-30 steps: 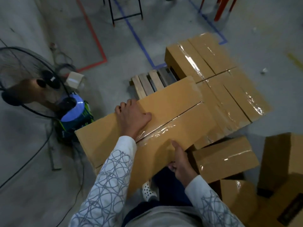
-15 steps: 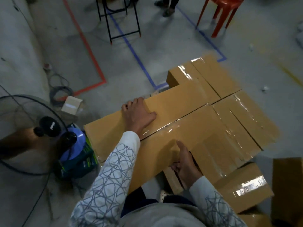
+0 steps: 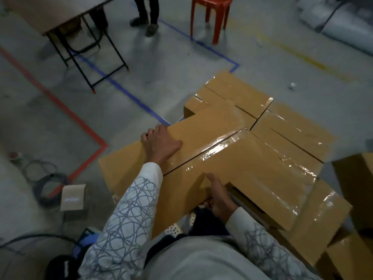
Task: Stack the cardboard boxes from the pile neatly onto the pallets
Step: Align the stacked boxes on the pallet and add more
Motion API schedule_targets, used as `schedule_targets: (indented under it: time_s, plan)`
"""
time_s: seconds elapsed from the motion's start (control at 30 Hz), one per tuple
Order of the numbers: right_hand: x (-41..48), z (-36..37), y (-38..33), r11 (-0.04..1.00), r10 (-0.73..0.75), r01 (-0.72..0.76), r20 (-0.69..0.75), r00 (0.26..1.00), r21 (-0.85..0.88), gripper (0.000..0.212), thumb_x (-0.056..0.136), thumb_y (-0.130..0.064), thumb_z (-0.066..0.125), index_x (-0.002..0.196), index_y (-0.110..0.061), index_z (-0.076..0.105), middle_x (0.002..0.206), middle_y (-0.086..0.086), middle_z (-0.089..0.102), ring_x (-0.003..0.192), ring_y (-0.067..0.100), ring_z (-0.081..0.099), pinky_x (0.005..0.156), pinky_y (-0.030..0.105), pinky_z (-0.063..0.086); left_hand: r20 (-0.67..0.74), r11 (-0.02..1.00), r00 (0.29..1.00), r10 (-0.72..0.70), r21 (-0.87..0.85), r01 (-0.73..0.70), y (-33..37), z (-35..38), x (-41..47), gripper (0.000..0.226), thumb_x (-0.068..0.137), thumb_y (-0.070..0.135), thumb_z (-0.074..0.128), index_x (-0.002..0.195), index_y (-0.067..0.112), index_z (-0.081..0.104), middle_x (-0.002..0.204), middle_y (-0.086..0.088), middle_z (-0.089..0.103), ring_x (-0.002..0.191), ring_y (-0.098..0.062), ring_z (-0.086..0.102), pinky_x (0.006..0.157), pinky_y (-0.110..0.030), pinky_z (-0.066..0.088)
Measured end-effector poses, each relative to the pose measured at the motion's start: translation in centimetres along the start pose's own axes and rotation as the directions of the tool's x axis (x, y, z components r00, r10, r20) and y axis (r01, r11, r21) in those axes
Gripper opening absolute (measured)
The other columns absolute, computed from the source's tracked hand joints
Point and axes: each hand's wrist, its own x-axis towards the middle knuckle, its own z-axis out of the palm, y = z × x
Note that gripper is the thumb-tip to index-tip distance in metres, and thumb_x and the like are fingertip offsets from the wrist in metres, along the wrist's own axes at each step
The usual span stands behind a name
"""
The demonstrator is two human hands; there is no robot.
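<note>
Two taped brown cardboard boxes point(image 3: 292, 134) sit side by side on the grey floor point(image 3: 141, 81). A long brown cardboard box point(image 3: 201, 134) touches their near-left side. The left hand point(image 3: 161, 144) has its grip hooked over the box's far edge, and the right hand point(image 3: 219, 199) pinches its near edge.

floor, centre left: bare concrete point(image 3: 125, 102), widest open pass
upper left: folding table point(image 3: 50, 13), legs block
top centre: standing person point(image 3: 144, 9), red stool point(image 3: 212, 5)
centre right: carried box point(image 3: 212, 158) against stacked boxes point(image 3: 292, 138), no gap visible
lower right: box pile point(image 3: 333, 215) closes it off
lower left: small box point(image 3: 72, 197), cables point(image 3: 38, 193) on floor
</note>
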Motion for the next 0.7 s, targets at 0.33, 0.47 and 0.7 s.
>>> schedule_targets:
  time_s: [0.33, 0.47, 0.7]
  plan:
    - [6.1, 10.4, -8.5, 0.985, 0.09, -0.084, -0.032, 0.995, 0.153, 0.057, 0.09, -0.055, 0.067, 0.127, -0.012, 0.064, 0.097, 0.009, 0.073, 0.058, 0.017, 0.058, 0.037, 0.02, 0.037, 0.09, 0.986, 0.99, 0.11, 0.112, -0.12, -1.3, -2.5, 16.4, 0.061, 0.078, 0.058, 0.069, 0.122, 0.017, 0.056, 0.127, -0.009, 0.062, 0.124, -0.034, 0.051, 0.105, -0.047, 0.029]
    - [9.6, 16.5, -10.5, 0.939, 0.165, -0.131, -0.082, 0.983, 0.317, 0.052, 0.091, -0.051, 0.067, 0.121, -0.009, 0.065, 0.081, 0.009, 0.069, 0.048, 0.018, 0.054, 0.035, 0.02, 0.032, 0.203, 0.947, 0.948, 0.246, 0.156, -0.279, -2.3, -1.4, 24.4, 0.059, 0.077, 0.056, 0.068, 0.121, 0.018, 0.057, 0.126, -0.008, 0.063, 0.122, -0.034, 0.054, 0.106, -0.049, 0.031]
    - [11.9, 28.5, -14.5, 0.726, 0.357, -0.21, -0.098, 0.929, 0.655, 0.038, 0.094, -0.052, 0.063, 0.1, -0.014, 0.061, 0.078, 0.009, 0.06, 0.044, 0.016, 0.043, 0.045, 0.024, 0.024, 0.386, 0.767, 0.76, 0.523, 0.175, -0.617, -3.0, -0.6, 36.7, 0.062, 0.078, 0.053, 0.064, 0.13, 0.022, 0.055, 0.127, -0.005, 0.06, 0.118, -0.029, 0.051, 0.106, -0.046, 0.031]
